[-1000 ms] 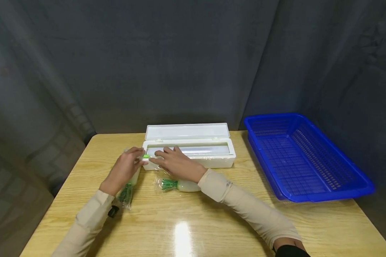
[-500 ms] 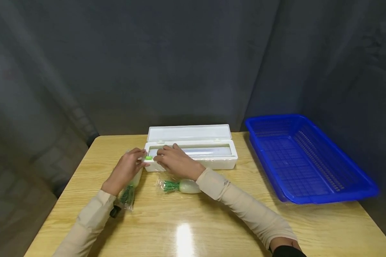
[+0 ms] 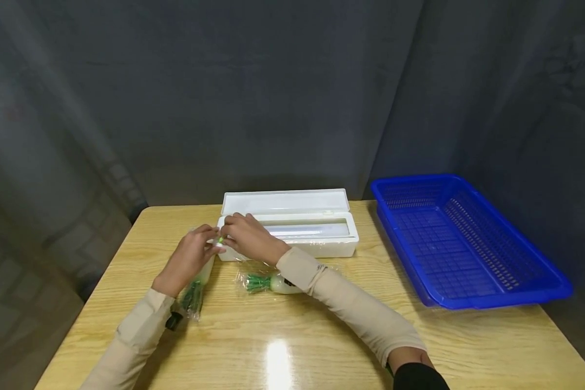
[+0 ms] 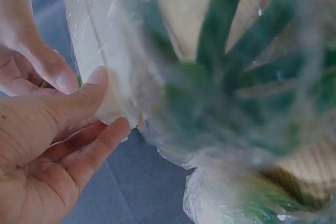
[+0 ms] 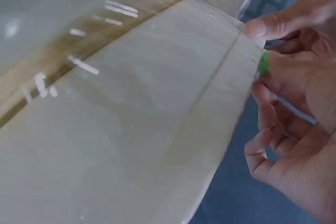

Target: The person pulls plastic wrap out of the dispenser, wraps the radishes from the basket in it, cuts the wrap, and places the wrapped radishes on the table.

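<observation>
A white cling film dispenser lies with its lid raised, and clear film hangs over its front. My left hand pinches the dispenser's left front corner between thumb and fingers; the left wrist view shows the thumb on top. Right beside it, my right hand pinches the small green slide cutter at that same end, mostly hidden by the fingers. A film-wrapped white radish with cut green stems lies below my right wrist. Another wrapped radish lies partly under my left hand.
A blue plastic basket stands on the right of the wooden table. A dark curtain hangs behind the table's back edge.
My right hand has moved left along the dispenser, and its fingers have come onto the green slide cutter, which they now mostly cover. My left hand stays at the corner.
</observation>
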`<state>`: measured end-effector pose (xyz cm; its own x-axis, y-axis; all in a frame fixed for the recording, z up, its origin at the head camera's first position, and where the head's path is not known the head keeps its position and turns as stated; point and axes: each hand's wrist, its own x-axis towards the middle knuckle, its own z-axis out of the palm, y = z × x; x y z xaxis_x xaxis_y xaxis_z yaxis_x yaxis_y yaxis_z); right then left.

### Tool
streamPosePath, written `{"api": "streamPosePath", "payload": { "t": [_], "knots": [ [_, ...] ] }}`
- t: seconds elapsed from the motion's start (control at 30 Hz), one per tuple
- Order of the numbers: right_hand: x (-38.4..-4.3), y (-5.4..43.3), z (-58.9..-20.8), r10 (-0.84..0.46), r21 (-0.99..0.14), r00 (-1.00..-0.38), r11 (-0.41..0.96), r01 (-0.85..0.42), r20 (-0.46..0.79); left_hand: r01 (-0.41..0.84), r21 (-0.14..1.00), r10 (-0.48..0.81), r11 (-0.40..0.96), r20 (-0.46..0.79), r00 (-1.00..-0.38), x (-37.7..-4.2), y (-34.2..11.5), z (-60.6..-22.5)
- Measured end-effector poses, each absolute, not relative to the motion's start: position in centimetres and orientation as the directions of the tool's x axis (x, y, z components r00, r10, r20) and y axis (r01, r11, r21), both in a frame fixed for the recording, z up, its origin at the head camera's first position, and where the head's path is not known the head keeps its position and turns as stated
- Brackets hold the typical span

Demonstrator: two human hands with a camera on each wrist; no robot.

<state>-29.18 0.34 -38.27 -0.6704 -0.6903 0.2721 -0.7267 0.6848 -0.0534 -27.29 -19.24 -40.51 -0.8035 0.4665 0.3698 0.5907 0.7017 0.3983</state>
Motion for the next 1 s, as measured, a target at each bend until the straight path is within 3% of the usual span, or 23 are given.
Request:
{"api": "streamPosePath", "payload": {
  "t": [0.17, 0.37, 0.5, 0.6, 0.83, 0.9, 1.0],
  "knots": [
    [-29.6, -0.1, -38.2, -0.714, -0.002, -0.655, 0.676, -0.737, 0.249, 0.595, 0.405, 0.461, 0.694, 0.385, -0.800, -27.1, -19.2, -40.5],
    [-30.2, 0.9, -38.2, -0.744, -0.123, -0.634, 0.623, -0.772, 0.213, 0.598, 0.368, 0.457, 0.712, 0.404, -0.793, -27.0, -19.1, -40.4],
    [-30.4, 1.7, -38.2, -0.761, -0.124, -0.620, 0.608, -0.784, 0.190, 0.600, 0.342, 0.462, 0.723, 0.406, -0.789, -27.0, -19.0, -40.5],
    [-30.2, 2.1, -38.2, -0.775, 0.010, -0.614, 0.622, -0.783, 0.151, 0.605, 0.324, 0.468, 0.727, 0.411, -0.782, -27.0, -18.8, -40.6],
    [-28.1, 2.0, -37.9, -0.832, 0.587, -0.548, 0.487, -0.646, 0.087, 0.608, 0.304, 0.468, 0.733, 0.423, -0.776, -26.9, -19.0, -40.5],
    [-27.7, 2.2, -38.0, -0.851, 0.670, -0.516, 0.442, -0.597, 0.102, 0.605, 0.310, 0.467, 0.734, 0.418, -0.780, -26.9, -19.0, -40.4],
    [-27.4, 2.4, -38.1, -0.871, 0.701, -0.479, 0.411, -0.583, 0.113, 0.602, 0.317, 0.465, 0.733, 0.412, -0.784, -26.8, -19.1, -40.4]
  ]
}}
